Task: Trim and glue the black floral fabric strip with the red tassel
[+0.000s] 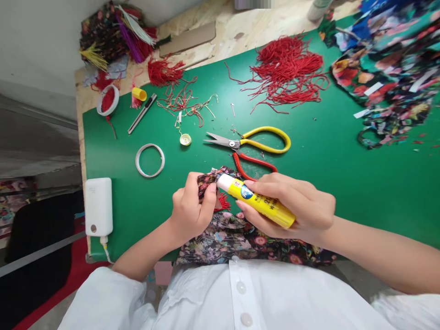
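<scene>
My right hand (292, 201) is closed round a yellow glue stick (264, 201), its white end pointing left. Between the thumb and fingers of my left hand (194, 201) is a piece of dark floral fabric (205, 183). The glue stick's tip meets the fabric by my left thumb; the exact contact spot is partly hidden. Just below hang short red threads (224, 201). More dark floral fabric (220, 238) lies between my forearms at the table edge. Behind my hands are yellow-handled scissors (237, 143) and a red-handled tool (254, 164), its front end hidden.
On the green mat (192, 160) are a tape ring (150, 160), a utility knife (142, 113), a yellow cap (139, 94) and a white power bank (99, 206) with a cable. Red cords (288, 68) lie at the back, floral scraps (395, 78) at right.
</scene>
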`<state>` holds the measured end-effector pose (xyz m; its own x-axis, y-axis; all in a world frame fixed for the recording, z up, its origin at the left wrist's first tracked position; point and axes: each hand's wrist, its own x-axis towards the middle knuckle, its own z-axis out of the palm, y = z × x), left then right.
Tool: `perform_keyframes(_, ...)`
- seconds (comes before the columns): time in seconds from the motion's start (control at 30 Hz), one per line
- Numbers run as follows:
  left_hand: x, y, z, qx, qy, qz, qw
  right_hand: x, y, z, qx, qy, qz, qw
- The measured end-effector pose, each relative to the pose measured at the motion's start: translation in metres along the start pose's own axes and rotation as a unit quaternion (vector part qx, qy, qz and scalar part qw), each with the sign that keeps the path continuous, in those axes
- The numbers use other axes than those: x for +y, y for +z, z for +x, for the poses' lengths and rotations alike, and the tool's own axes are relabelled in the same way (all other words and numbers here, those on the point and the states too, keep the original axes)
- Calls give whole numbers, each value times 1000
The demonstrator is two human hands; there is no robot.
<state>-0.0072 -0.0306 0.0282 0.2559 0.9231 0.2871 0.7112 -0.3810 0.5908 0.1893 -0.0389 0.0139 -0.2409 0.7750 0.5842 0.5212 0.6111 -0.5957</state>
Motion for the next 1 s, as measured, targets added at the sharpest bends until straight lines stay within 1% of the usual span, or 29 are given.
perform_keyframes(0.1,-1,2,-1,-9,-6,-15,1000,1,1,1,-6,-5,-2,1000)
perform_keyframes(0.17,-1,3,-3,-25,-11,-45,999,2,2,1,-4,-17,-5,1000)
perform_keyframes(0.23,-2,4,-3,-32,-11,-55,998,3,3,2,-2,-31,-11,999)
perform_keyframes(0.5,-3,6,-5,-35,13,16,999,6,2,6,6,-67,-14,998)
perform_keyframes(0.7,-3,5,-2,-69,8,4,998,5,-1,5,5,-42,-17,999)
perform_keyframes(0.8,-3,3,-1,-80,-6,-27,996,4,-3,7,16,-38,-11,999)
perform_keyframes(0.87,-2,1,0,-98,-24,-70,992,5,-5,8,29,-28,-10,999)
perform_keyframes(0.93,-2,-1,1,-125,-57,-130,982,5,-7,9,40,-4,-6,999)
perform_keyframes(1.0,-1,-3,1,-148,-98,-189,966,7,-7,10,62,30,12,998)
